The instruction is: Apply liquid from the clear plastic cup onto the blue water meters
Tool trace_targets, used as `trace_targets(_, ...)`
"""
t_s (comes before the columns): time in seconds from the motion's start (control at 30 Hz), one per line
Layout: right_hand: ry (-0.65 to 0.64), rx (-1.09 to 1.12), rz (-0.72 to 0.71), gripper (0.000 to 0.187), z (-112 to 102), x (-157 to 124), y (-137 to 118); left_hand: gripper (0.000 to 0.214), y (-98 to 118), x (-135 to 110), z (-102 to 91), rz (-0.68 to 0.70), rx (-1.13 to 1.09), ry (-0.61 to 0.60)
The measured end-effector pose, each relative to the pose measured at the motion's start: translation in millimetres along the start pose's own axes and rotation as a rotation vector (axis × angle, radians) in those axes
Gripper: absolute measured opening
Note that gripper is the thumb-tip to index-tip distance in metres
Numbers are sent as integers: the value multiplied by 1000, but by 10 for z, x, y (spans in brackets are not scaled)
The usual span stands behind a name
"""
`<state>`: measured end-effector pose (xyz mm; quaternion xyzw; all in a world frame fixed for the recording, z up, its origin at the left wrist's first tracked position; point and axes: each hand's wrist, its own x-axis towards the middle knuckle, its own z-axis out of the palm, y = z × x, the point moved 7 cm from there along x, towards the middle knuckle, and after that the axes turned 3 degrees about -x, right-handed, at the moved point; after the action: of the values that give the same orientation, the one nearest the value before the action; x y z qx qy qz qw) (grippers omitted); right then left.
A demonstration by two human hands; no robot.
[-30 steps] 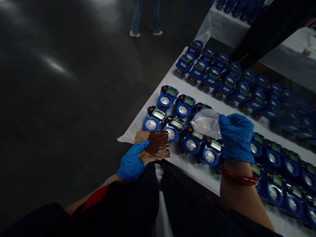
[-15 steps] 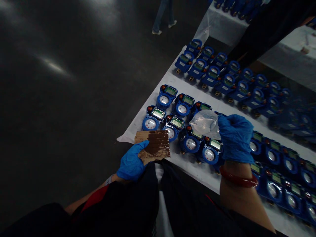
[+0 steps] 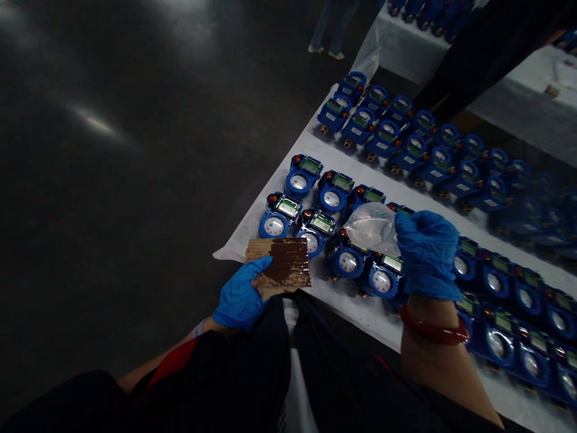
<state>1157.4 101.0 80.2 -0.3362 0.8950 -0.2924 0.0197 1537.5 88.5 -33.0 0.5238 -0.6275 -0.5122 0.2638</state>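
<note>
My left hand (image 3: 243,294), in a blue glove, grips a piece of cardboard (image 3: 283,264) by its left side, thumb on top. Dark brown wet stuff coats much of the cardboard's upper face. My gloved right hand (image 3: 427,255) is closed on a clear plastic cup (image 3: 372,227), held tipped over the meters with its mouth to the left; the fingers on its far side are hidden. Below the cup sit blue water meters (image 3: 348,262) with round white dials and exposed green circuit boards. Another water meter (image 3: 274,225) stands just beyond the cardboard.
Rows of blue meters (image 3: 415,151) stand along the far side of the white-covered table (image 3: 331,153). A person in dark clothes (image 3: 478,60) stands across it, by a second table (image 3: 408,51). Another person's legs (image 3: 333,27) are at the back on the dark floor (image 3: 135,240).
My right hand and the plastic cup have shifted very slightly left. My left hand and the cardboard stay put. The legs at the back have moved to the right.
</note>
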Motion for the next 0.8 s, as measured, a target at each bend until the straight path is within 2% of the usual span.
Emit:
trace_targets(0.33,-21,-14,39,27,-30,-67,-87,61,9,1,13,-46,11,-11)
trace_targets(0.8,-16,6,-50,25,28,-57,-98,62,-29,-19,-24,-38,22,18)
